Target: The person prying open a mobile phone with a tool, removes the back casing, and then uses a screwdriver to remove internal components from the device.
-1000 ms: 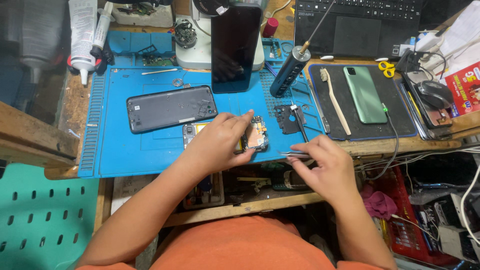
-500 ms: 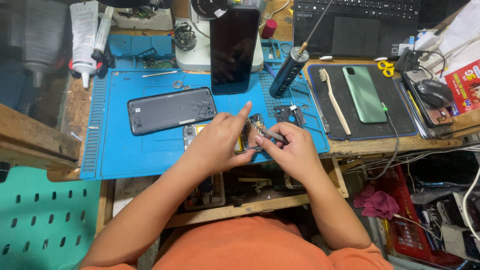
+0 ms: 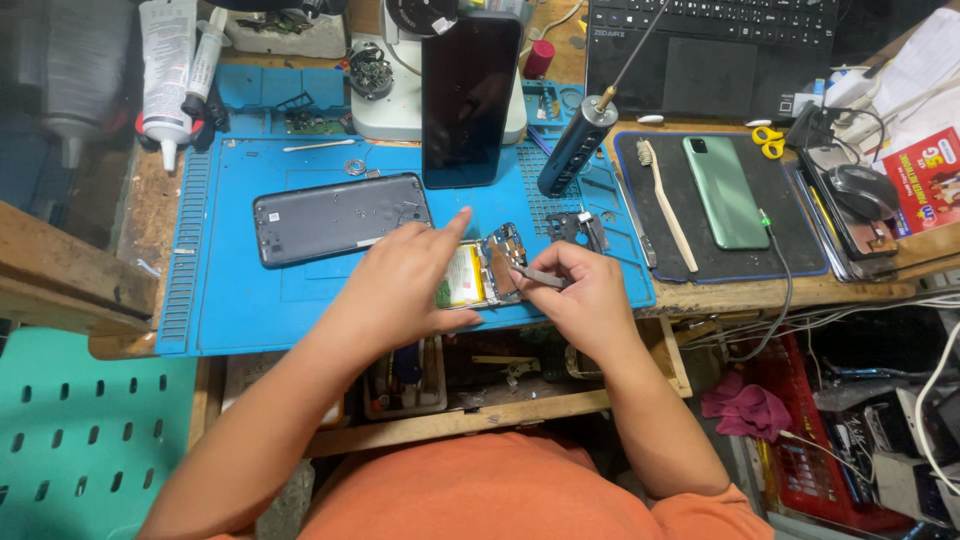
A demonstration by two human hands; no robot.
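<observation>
Pinched in right hand (image 3: 590,295): slim metal tweezers (image 3: 538,277), held closed-fingered like a pen, tips lying on the exposed board of the opened phone (image 3: 482,272). Left hand (image 3: 400,285) laid flat over the phone's left part, pressing it down, index finger raised; not closed around anything.

Opened phone: at near edge of blue work mat (image 3: 240,290), back removed, yellow-labelled battery and circuit board showing. Judged light, stiff in frame but fragile inside; thin connectors and flex parts likely to tear or bend. Best steadied by frame edges, palm off the board; tweezers only at connector ends.

Nearby: grey back cover (image 3: 335,215) beside left hand; dark screen panel (image 3: 470,95) standing upright behind; electric screwdriver (image 3: 575,145); toothbrush (image 3: 668,205) and green phone (image 3: 725,190) on black mat.
</observation>
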